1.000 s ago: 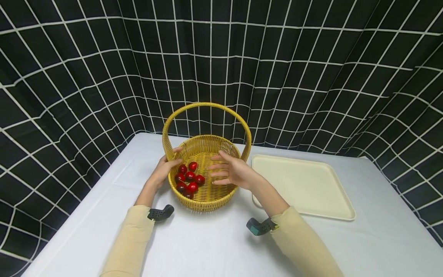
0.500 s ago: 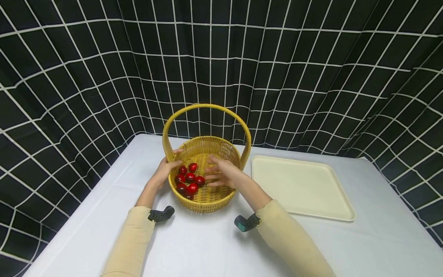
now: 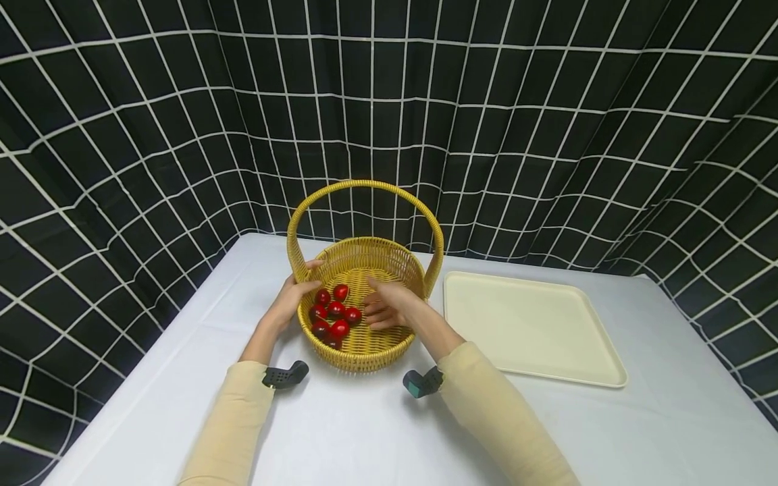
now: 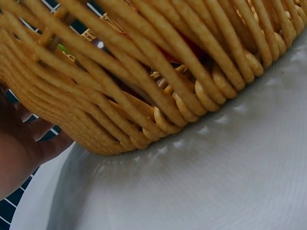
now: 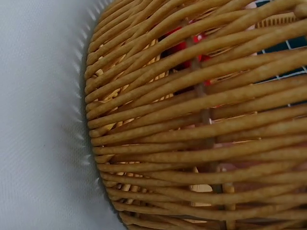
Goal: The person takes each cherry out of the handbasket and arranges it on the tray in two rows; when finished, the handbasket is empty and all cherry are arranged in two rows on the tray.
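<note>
A yellow wicker basket (image 3: 355,363) with a tall arched handle stands on the white table. Several shiny red cherries (image 3: 336,309) lie in its left half. At the left rim, beside the foot of the handle, my left hand (image 3: 288,300) holds the basket wall; in the left wrist view part of this hand (image 4: 21,148) lies against the outside of the weave. My right hand (image 3: 392,304) reaches over the right rim into the basket, its fingers loosely bent just right of the cherries, with nothing seen in them. The weave (image 5: 192,120) hides it in the right wrist view.
To the right of the basket lies a flat cream tray (image 3: 535,327) with a low rim. Behind the white tablecloth (image 3: 352,432) hangs a black curtain (image 3: 389,121) with a white grid, which also closes in both sides.
My right hand has moved left and lower into the basket, closer to the cherries, and its fingers are more bent. The left hand, basket and cherries stay put.
</note>
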A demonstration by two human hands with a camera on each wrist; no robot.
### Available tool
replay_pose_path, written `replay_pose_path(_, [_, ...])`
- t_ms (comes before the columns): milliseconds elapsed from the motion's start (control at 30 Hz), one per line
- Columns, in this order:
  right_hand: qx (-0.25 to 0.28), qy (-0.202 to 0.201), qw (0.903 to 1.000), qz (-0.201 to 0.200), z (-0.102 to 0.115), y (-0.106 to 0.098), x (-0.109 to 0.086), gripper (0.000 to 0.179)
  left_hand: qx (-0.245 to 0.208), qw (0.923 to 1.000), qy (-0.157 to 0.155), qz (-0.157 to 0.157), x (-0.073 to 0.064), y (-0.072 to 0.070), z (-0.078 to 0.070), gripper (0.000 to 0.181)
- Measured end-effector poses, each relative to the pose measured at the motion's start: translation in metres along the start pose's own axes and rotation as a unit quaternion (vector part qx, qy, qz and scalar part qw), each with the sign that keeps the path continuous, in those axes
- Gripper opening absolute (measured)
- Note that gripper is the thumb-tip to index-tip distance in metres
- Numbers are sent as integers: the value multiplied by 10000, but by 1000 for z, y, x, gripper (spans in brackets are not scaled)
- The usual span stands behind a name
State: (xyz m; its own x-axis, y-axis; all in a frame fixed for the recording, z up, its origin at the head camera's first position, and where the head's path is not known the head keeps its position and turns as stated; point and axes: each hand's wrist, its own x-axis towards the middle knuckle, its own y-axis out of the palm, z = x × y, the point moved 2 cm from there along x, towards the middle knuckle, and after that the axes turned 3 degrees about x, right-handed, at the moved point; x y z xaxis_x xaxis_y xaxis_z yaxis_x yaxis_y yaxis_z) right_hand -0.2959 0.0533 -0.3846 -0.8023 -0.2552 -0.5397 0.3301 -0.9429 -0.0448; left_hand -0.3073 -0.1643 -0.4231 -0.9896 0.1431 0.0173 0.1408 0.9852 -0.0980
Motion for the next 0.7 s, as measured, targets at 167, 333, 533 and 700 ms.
replay_pose_path(167, [-123, 24, 9998, 173, -1, 4, 3, 58, -84, 10000, -35, 12, 1, 1, -1, 49])
replay_pose_path(333, [-137, 89, 9995, 278, -1, 9, 6, 51, -247, 9997, -34, 42, 2, 1, -1, 50])
replay_pose_path(533, [-180, 78, 9996, 202, 0, 16, 8, 47, -311, 9995, 0, -26, 2, 1, -1, 49])
replay_pose_path(700, [-399, 19, 9992, 9, 2, 21, 9, 40, -216, 9997, 64, -124, 1, 1, 0, 49])
